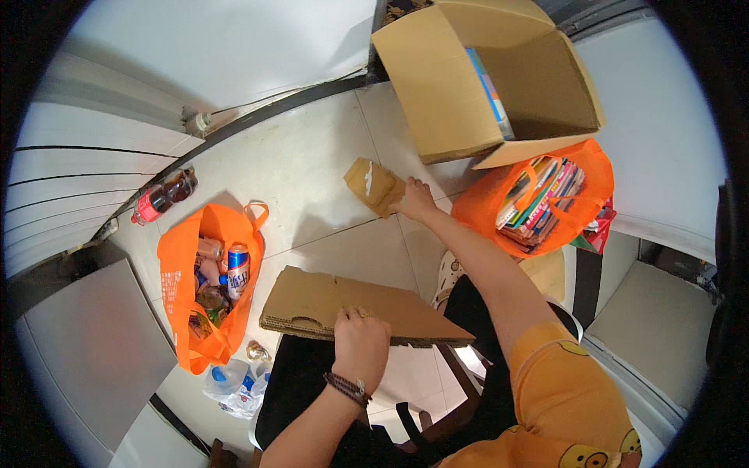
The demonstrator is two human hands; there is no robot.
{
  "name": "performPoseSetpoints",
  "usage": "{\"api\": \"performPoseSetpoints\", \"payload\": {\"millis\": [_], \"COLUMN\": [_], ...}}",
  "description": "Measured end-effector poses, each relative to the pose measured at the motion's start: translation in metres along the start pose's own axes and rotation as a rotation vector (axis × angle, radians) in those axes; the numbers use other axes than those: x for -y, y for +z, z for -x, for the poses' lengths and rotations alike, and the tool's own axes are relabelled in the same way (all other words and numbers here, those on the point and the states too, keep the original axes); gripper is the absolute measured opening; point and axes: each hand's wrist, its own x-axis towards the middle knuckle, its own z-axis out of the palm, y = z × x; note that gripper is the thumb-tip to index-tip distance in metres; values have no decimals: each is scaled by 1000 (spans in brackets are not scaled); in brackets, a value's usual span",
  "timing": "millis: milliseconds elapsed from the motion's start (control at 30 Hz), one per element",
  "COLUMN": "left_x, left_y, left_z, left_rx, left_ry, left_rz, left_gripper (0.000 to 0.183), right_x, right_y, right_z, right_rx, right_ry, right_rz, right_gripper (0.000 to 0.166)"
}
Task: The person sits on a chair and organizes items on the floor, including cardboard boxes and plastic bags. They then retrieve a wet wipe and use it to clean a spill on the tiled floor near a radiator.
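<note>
My left hand (361,345) grips the upper edge of a flattened corrugated cardboard box (363,304), its layers folded together above my lap. A hand-hole cut-out shows in its near edge. Farther out, my right hand (416,202) has its fingers on the near right end of a small brown cardboard piece (374,186) with a torn white patch. That small piece is over the tiled floor; whether it touches the tiles I cannot tell. Beyond my right hand stands a large open cardboard box (450,99) with a colourful flat item (490,93) inside.
An orange bag (169,292) of drink cans (237,272) stands at left, near a cola bottle (167,196) lying by the wall. Another orange bag (477,202) holds books (544,199) at right. A clear plastic bag (240,389) with plastic containers lies at lower left.
</note>
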Motion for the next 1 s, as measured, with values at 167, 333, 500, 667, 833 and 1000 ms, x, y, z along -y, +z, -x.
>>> {"api": "performPoseSetpoints", "payload": {"millis": [167,333,500,667,833,1000], "left_x": [3,8,14,10,12,6], "left_y": [7,2,13,1,7,3], "left_z": [-1,-2,2,1,1,0], "left_rx": [-53,41,9,125,63,-18], "left_ry": [28,7,-10,5,6,-4], "left_rz": [70,92,76,66,53,50], "left_gripper": [20,29,27,21,12,15], "right_x": [14,25,26,-3,13,-27], "right_y": [40,62,60,69,9,-135], "right_z": [-58,-79,-71,-55,31,159], "right_rx": [-127,-126,-47,-76,66,214], "right_ry": [181,225,261,61,-218,-499], "right_rz": [-34,123,57,-339,-317,-179], "right_gripper": [95,96,67,43,25,26]}}
